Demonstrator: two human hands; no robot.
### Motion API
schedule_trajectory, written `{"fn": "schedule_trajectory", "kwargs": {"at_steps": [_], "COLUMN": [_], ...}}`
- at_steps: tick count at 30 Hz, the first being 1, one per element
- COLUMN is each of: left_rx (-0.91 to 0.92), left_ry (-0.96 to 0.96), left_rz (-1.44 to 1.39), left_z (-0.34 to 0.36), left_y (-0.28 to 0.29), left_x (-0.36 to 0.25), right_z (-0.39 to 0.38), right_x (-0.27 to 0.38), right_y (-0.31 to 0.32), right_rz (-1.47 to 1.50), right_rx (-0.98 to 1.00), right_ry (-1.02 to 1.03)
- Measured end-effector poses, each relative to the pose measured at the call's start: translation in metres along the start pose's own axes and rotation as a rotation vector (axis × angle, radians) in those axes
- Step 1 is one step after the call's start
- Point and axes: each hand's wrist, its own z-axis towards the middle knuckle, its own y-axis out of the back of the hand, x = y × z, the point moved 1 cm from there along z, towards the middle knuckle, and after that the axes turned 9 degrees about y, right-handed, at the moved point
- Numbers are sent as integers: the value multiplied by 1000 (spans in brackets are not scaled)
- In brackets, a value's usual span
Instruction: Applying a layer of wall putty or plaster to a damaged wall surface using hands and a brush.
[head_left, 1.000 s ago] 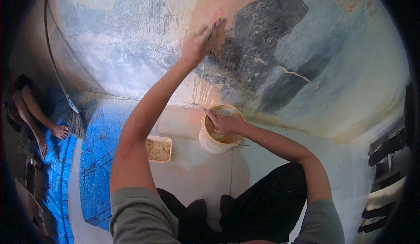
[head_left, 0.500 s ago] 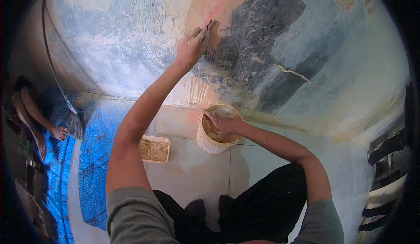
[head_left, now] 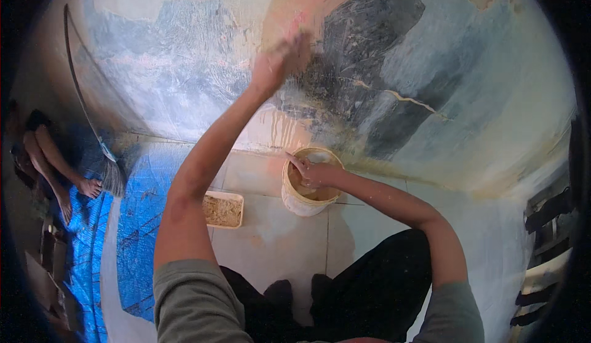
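Observation:
Up at the patchy wall [head_left: 234, 115], my left hand [head_left: 271, 66] is smeared by motion. Its fingers are closed on a small, thin, dark-edged piece, seen more sharply half a second ago; its kind cannot be made out. It works beside a pink and tan patch, left of a dark grey area. My right hand [head_left: 317, 175] grips the rim of a pale round bucket [head_left: 301, 206], one finger stretched along the left edge and the others curled, partly hidden. Watery tan-brown liquid shows inside the bucket, which stands on the tiled floor close to the wall.
A shallow cream tray [head_left: 224, 225] with crumbly tan matter lies left of the bucket. Blue sheeting [head_left: 135, 238] covers the left floor, with a broom [head_left: 114, 180] leaning on the wall. Another person's bare legs [head_left: 52, 158] are at far left. Dark slatted objects [head_left: 548, 220] stand at far right.
My left hand has shifted slightly at the same wall patch and is now blurred. The right hand keeps its hold on the bucket. The whole view has moved a little.

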Motion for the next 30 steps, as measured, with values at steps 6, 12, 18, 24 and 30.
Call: {"fn": "schedule_trajectory", "kwargs": {"at_steps": [6,12,18,24,30], "left_rx": [-162,12,-164,99,-83], "left_ry": [49,-48,-57,-97,32], "left_rz": [-25,59,120,145,90], "left_z": [14,-7,9,-19,5], "left_y": [8,5,-3,0,13], "left_x": [8,13,24,16,21], "right_z": [-3,-1,-1,-12,-2], "right_x": [-6,-10,-12,-22,-29], "right_y": [-11,-5,7,-2,0], "right_rz": [22,-37,165,-52,25], "right_rx": [36,104,35,-104,-129], "right_ry": [-103,-91,-129,-234,-33]}}
